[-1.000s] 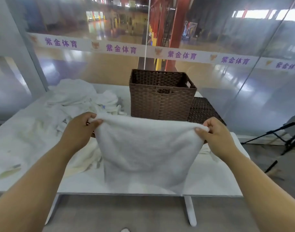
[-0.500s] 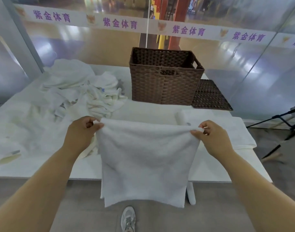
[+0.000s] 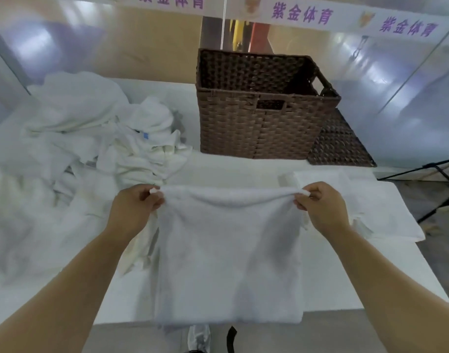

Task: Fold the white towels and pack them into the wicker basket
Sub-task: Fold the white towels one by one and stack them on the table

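We see a white table (image 3: 243, 171) w/ loose towels (image 3: 73, 138) heaped at left, wicker basket (image 3: 256, 128) back centre, flat wicker lid (image 3: 338, 146) just beside it on the right, folded towel (image 3: 371, 207) front right.

Purple characters "紫金体育" repeated along a white strip (image 3: 345, 20) on the far glass wall (image 3: 396, 72); the leftmost copy was cut off at the top.

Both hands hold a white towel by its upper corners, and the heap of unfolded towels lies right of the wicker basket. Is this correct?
Not quite. In the head view the heap of unfolded towels lies left of the wicker basket, not right. The rest holds: the left hand and right hand each pinch an upper corner of the white towel.
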